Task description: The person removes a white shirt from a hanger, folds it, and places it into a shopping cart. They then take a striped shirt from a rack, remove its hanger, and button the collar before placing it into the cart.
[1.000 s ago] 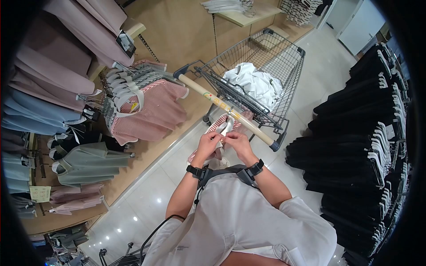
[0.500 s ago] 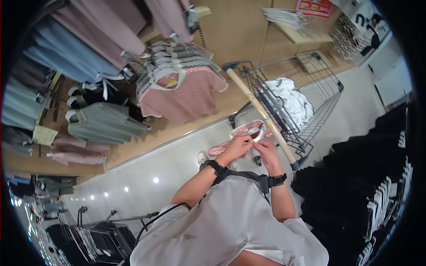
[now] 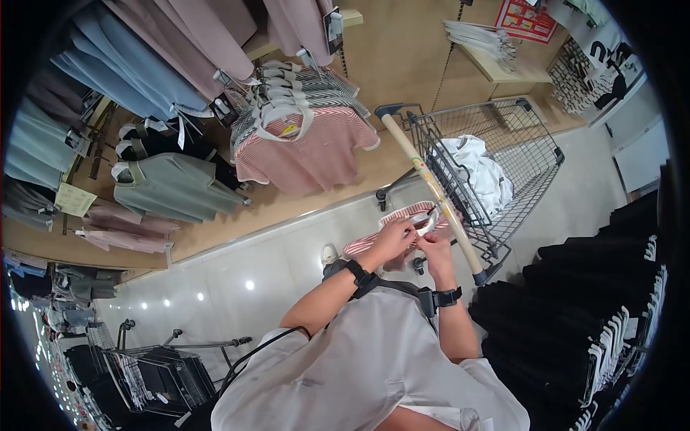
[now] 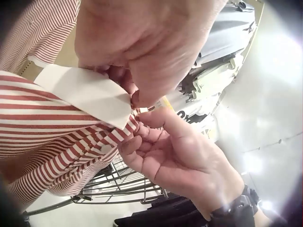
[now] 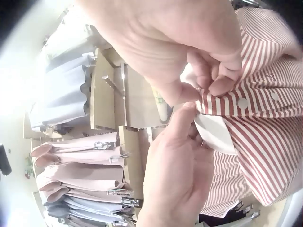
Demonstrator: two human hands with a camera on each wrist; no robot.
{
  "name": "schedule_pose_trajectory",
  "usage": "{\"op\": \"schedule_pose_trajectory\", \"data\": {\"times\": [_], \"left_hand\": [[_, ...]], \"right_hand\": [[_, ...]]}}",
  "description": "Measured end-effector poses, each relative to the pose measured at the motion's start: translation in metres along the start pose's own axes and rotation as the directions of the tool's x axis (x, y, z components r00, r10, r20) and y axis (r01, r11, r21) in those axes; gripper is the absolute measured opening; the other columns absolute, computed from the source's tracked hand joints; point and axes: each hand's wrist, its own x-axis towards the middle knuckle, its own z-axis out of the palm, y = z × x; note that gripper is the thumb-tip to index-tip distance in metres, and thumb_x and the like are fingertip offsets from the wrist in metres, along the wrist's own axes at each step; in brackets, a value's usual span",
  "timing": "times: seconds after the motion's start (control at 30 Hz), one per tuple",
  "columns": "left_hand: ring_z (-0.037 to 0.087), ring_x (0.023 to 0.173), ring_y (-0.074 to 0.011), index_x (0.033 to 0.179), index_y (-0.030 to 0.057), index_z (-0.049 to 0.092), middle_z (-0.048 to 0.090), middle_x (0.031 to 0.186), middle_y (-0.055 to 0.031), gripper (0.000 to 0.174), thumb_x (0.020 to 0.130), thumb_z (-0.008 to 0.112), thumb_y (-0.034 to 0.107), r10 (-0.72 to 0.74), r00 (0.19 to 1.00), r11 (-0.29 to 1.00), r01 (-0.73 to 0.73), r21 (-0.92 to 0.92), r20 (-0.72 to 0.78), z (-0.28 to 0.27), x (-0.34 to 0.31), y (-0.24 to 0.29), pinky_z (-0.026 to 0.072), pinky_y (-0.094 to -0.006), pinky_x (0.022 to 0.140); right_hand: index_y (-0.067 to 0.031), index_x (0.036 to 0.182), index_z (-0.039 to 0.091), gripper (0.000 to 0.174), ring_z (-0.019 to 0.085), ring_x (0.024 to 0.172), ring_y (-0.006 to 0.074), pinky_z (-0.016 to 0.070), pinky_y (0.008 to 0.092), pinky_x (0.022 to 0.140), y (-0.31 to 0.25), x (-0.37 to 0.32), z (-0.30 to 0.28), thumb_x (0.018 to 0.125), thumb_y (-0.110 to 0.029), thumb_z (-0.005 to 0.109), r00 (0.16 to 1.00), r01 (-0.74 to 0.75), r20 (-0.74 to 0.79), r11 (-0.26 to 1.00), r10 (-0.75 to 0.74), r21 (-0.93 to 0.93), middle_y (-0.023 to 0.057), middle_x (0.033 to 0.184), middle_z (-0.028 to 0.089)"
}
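Note:
A red-and-white striped shirt point(image 3: 363, 246) with a white collar point(image 4: 90, 92) hangs in front of the person's body, beside the cart handle. Both hands meet at its neck. The left hand point(image 3: 394, 241) pinches the front edge where the collar ends. From the other side the right hand point(image 3: 436, 255) pinches the same striped placket point(image 5: 222, 104), its thumb and finger close to the left fingertips. White buttons point(image 5: 243, 103) run down the placket in the right wrist view. The fingers hide the very top of the placket.
A wire shopping cart point(image 3: 532, 176) holding white garments point(image 3: 474, 172) stands just ahead, its handle point(image 3: 438, 190) near the hands. Shelving with hung pink striped shirts point(image 3: 309, 147) lines the left. Black garments point(image 3: 553, 294) hang on the right. Another cart point(image 3: 162, 373) is behind left.
The head view has turned, so the cart and racks sit farther right in it. Both hands stay together at the shirt's collar, with small finger shifts.

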Motion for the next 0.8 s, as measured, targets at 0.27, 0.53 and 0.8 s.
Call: {"op": "schedule_pose_trajectory", "data": {"times": [0.27,0.53,0.8], "left_hand": [[0.061,0.084,-0.022,0.091,-0.0008,0.063,0.064,0.087,-0.0114,0.014,0.091,0.059,0.013,-0.192,0.98,0.963,0.197,-0.184,0.045,0.012,-0.006,-0.016,0.048,-0.0341,0.078],[0.056,0.083,-0.0112,0.099,0.0015,0.061,0.061,0.09,-0.002,0.014,0.097,0.055,0.014,-0.402,0.843,0.723,0.532,-0.441,0.357,-0.008,0.001,-0.009,0.047,-0.0277,0.074],[0.056,0.083,-0.0103,0.1,0.0038,0.059,0.06,0.093,-0.0016,0.01,0.096,0.056,0.013,-0.401,0.838,0.614,0.546,-0.569,0.371,-0.003,0.002,-0.015,0.0474,-0.0259,0.074]], "right_hand": [[0.002,0.089,0.063,0.006,0.058,0.076,0.0112,0.046,0.0237,0.069,0.011,0.001,0.002,0.084,-0.001,0.063,0.996,-0.079,0.071,0.943,0.059,0.325,0.0037,0.083,0.062],[0.0014,0.097,0.06,0.01,0.061,0.087,0.0159,0.048,0.0268,0.08,0.009,0.004,-0.001,0.088,-0.003,0.064,0.977,-0.159,0.204,0.853,0.064,0.497,0.008,0.093,0.064],[-0.0011,0.079,0.068,0.018,0.052,0.06,0.0061,0.0407,0.0212,0.056,-0.029,-0.017,0.003,0.086,-0.016,0.073,0.999,-0.031,0.019,0.999,0.031,-0.016,-0.0014,0.068,0.061]]}}
